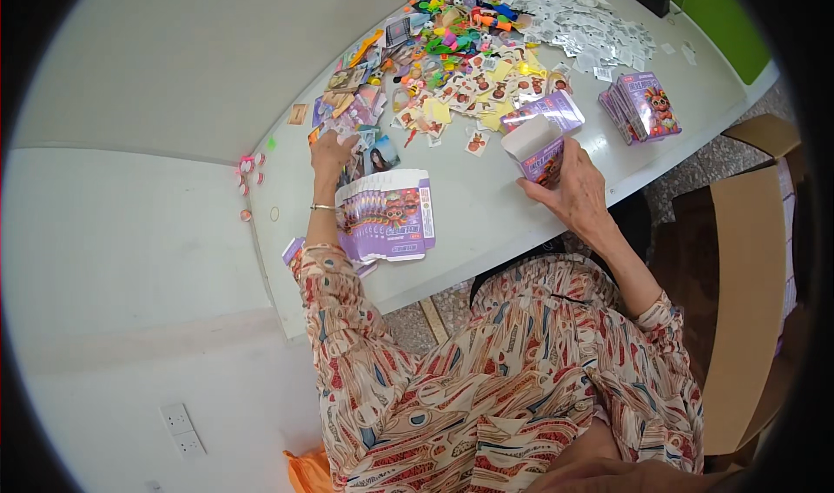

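My right hand [575, 187] is wrapped round a small purple and white carton [546, 154], whose top end is open and tilted towards the pile. At the left, my left hand [332, 152] reaches to the edge of a heap of small picture cards [360, 111]. Its fingers are bent down over the cards, and whatever lies under the fingertips is hidden. Just below that wrist, flat purple cartons [404, 219] lie in a fanned, overlapping stack. A glossy portrait card [380, 156] lies beside the left hand.
Colourful small plastic toys [469, 28], sticker cards [473, 89] and silvery packets [591, 28] are heaped along the far side of the white table [486, 198]. Filled-out purple boxes [647, 109] stand at the right. A brown cardboard box [747, 293] is beside me on the right.
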Demonstrator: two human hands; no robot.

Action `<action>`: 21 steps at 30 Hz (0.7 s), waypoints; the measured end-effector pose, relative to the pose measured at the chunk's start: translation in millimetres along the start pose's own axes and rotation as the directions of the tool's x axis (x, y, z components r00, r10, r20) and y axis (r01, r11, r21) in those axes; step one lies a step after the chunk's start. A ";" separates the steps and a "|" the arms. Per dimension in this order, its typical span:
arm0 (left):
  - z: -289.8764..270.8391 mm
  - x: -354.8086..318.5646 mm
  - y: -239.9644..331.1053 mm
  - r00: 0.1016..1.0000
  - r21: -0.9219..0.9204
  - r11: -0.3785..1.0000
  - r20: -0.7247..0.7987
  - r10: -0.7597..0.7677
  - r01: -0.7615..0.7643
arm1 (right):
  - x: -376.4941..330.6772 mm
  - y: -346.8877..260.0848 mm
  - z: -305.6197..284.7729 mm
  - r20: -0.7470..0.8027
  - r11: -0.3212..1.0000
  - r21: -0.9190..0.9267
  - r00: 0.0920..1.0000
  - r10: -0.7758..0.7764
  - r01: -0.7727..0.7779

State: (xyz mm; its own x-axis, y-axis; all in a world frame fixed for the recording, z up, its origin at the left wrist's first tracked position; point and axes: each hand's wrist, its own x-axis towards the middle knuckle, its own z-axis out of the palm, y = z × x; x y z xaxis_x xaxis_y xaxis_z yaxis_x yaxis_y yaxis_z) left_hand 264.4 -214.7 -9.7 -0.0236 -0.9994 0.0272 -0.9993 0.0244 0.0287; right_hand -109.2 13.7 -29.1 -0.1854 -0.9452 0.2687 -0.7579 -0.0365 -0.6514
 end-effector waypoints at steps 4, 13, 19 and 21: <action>34.0 15.6 -19.2 0.997 0.198 0.980 -0.069 0.045 -0.030 | -1.9 2.5 4.2 0.014 1.000 0.005 1.000 -0.004 0.004; 23.0 37.7 -35.0 0.975 -0.383 0.903 0.016 0.220 -0.197 | -4.1 3.2 3.7 0.002 0.999 -0.025 0.999 -0.042 0.042; -45.1 25.5 20.4 0.919 -0.644 0.660 -0.323 0.226 -0.388 | -3.6 4.3 12.1 0.016 0.997 -0.052 0.998 -0.060 0.061; -67.3 -0.5 87.2 0.909 -0.784 0.463 -0.329 0.255 -0.414 | -3.6 8.3 10.3 0.009 0.998 -0.069 1.000 -0.012 0.012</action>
State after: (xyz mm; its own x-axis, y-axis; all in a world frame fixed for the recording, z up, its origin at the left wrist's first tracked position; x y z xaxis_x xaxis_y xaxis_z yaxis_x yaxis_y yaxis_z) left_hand 179.3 -210.3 60.0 -0.2669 -0.8936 0.3609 -0.4294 0.4455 0.7856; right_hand -108.4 13.5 -42.8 -0.1709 -0.9476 0.2699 -0.8017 -0.0255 -0.5972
